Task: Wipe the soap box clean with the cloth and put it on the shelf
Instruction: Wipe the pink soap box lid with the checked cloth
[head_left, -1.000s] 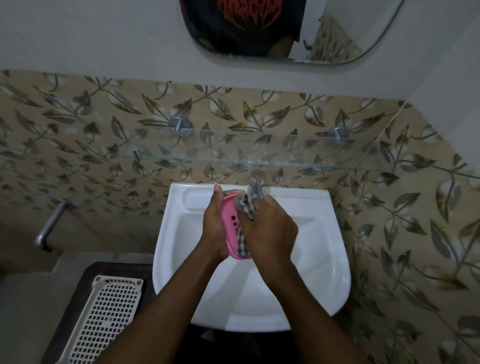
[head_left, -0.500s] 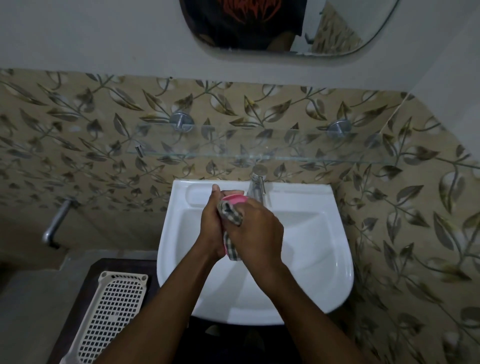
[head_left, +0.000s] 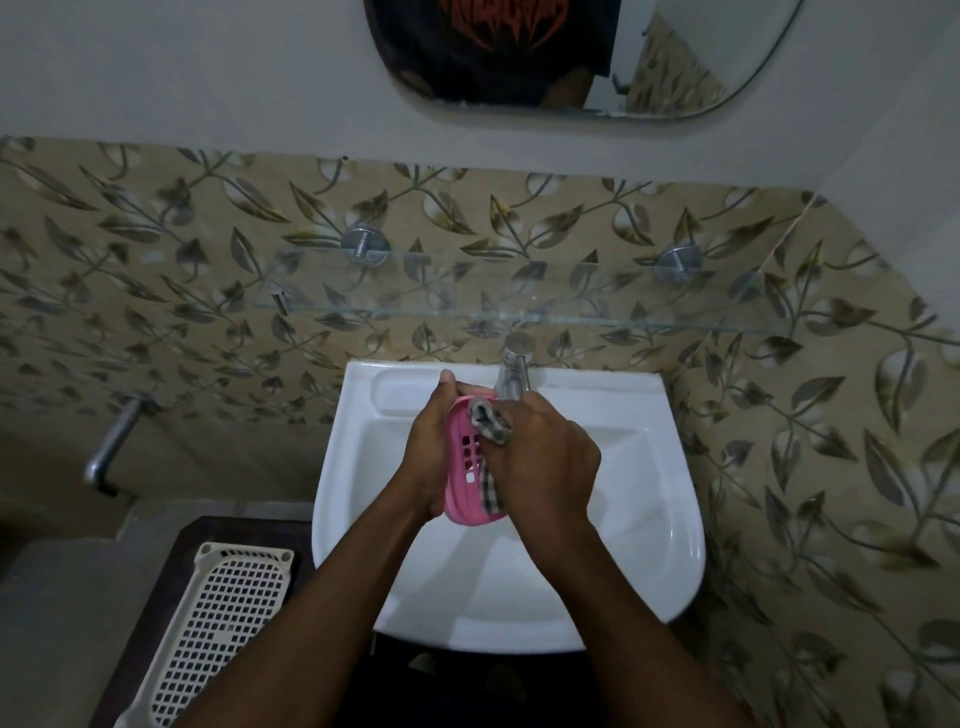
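Over the white sink (head_left: 670, 483) my left hand (head_left: 428, 457) grips a pink soap box (head_left: 464, 462), held on edge with its slotted inner face turned to the right. My right hand (head_left: 545, 462) clutches a checked cloth (head_left: 491, 423) and presses it against the box's upper part; a strip of cloth hangs down along the box's right rim. The glass shelf (head_left: 597, 306) runs along the tiled wall above the sink, with nothing visible on it.
A chrome tap (head_left: 514, 371) stands right behind the hands. A cream perforated plastic tray (head_left: 218, 629) lies on a dark surface at lower left. A metal pipe (head_left: 111, 447) juts from the left wall. A mirror (head_left: 571, 57) hangs above.
The right hand with the cloth has shifted to the right and up, uncovering the box's slotted pink face, which the hand covered half a second ago. The left hand keeps its grip.
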